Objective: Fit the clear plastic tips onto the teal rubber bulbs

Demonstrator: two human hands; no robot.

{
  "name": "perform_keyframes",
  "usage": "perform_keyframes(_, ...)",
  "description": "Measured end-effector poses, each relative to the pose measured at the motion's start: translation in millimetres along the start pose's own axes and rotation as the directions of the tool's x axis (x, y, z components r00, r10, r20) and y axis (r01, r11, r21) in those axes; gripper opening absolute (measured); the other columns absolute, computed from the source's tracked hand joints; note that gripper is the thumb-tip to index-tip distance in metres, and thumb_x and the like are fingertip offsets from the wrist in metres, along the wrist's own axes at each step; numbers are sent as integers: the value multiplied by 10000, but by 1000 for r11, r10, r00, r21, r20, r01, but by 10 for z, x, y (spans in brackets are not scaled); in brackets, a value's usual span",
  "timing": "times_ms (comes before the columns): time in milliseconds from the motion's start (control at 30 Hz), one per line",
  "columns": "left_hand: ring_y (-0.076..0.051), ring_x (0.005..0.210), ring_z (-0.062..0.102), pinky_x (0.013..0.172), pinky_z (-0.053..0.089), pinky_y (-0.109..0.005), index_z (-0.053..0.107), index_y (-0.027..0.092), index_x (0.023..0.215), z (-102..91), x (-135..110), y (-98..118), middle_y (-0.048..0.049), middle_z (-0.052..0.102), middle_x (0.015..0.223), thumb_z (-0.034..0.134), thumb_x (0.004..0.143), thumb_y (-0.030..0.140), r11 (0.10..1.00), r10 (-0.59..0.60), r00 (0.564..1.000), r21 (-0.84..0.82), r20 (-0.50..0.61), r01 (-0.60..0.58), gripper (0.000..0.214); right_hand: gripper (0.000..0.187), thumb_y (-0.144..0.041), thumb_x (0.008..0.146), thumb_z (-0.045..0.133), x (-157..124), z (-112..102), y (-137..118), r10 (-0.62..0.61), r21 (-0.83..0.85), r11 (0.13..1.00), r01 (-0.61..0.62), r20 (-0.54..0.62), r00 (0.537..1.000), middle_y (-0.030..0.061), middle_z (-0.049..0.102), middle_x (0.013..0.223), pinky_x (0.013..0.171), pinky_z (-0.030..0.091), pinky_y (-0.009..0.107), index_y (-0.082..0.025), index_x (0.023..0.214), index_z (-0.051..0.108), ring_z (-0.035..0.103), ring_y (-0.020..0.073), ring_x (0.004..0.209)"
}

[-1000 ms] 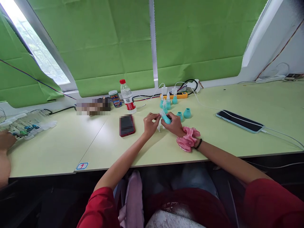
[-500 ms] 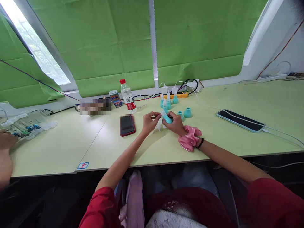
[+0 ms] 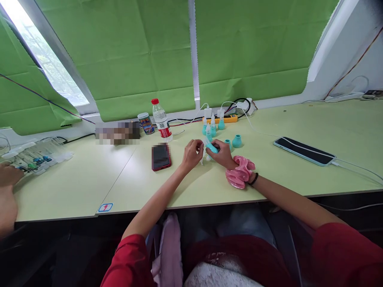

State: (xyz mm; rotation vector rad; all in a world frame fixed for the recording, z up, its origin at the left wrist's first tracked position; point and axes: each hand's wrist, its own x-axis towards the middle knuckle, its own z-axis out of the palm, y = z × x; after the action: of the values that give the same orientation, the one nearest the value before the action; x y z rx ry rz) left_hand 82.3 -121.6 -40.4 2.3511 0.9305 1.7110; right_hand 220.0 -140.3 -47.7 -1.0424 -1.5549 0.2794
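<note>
My right hand (image 3: 223,154) is closed round a small teal rubber bulb (image 3: 212,148) with a clear tip, held just above the pale green table (image 3: 89,179). My left hand (image 3: 191,153) is pinched at the clear tip beside it; what its fingers hold is too small to make out. A small clear piece (image 3: 202,161) stands on the table under the hands. Behind them stand several assembled teal bulbs with white tips (image 3: 212,126) and two loose teal bulbs (image 3: 233,142). A pink scrunchie (image 3: 239,172) sits on my right wrist.
A red phone (image 3: 160,156) lies left of my hands, with a water bottle (image 3: 160,120) and a small can (image 3: 145,123) behind it. A second phone (image 3: 304,151) charges at the right. A power strip (image 3: 224,118) with cables lies at the back. Another person's hand (image 3: 7,175) rests by clear trays (image 3: 36,155) at far left.
Both hands have shifted slightly right and away, still working the teal bulb and its clear tip. The other person's hand at far left has barely moved.
</note>
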Motion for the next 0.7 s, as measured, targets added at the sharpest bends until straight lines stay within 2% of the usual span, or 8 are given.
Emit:
perform_keyframes(133, -86, 555, 530, 514, 465, -200, 561, 162, 802, -22, 7, -22, -14, 565, 647, 460, 800, 221, 1000, 5, 998, 16, -59, -4, 117, 178, -325, 619, 534, 28, -10, 1, 58, 54, 997, -57, -16, 998, -24, 452, 531, 474, 360, 216, -157, 623, 474, 410, 90, 482)
perform_keyframes(267, -109, 610, 546, 534, 476, -229, 610, 175, 826, -37, 26, -6, -37, 620, 690, 497, 799, 274, 998, 62, 996, 30, -67, -60, 153, 190, -339, 613, 534, 37, -11, 8, 86, 107, 990, -90, 41, 995, -35, 422, 512, 451, 346, 210, -158, 610, 476, 387, 83, 468)
perform_keyframes(467, -152, 668, 525, 600, 459, -314, 636, 191, 725, 8, 12, -25, -60, 656, 735, 519, 792, 291, 986, 157, 986, 71, -50, -153, 168, 213, -364, 630, 525, 26, -13, -31, 94, 148, 983, -106, 88, 992, -35, 417, 509, 436, 343, 211, -157, 621, 477, 388, 84, 462)
perform_keyframes(567, -152, 655, 516, 557, 445, -291, 627, 187, 720, -3, -10, -25, -56, 643, 690, 507, 798, 294, 983, 164, 985, 89, -60, -159, 179, 206, -348, 615, 546, 21, -18, -66, 74, 150, 985, -87, 89, 993, -28, 444, 546, 471, 363, 212, -155, 636, 477, 414, 89, 498)
perform_keyframes(700, -144, 634, 502, 525, 427, -274, 613, 175, 798, -42, -2, 15, -62, 632, 695, 470, 817, 272, 984, 151, 980, 120, -127, -136, 174, 189, -326, 604, 553, 19, -11, -71, 74, 120, 990, -79, 50, 996, -35, 436, 525, 470, 350, 211, -156, 613, 470, 400, 84, 484)
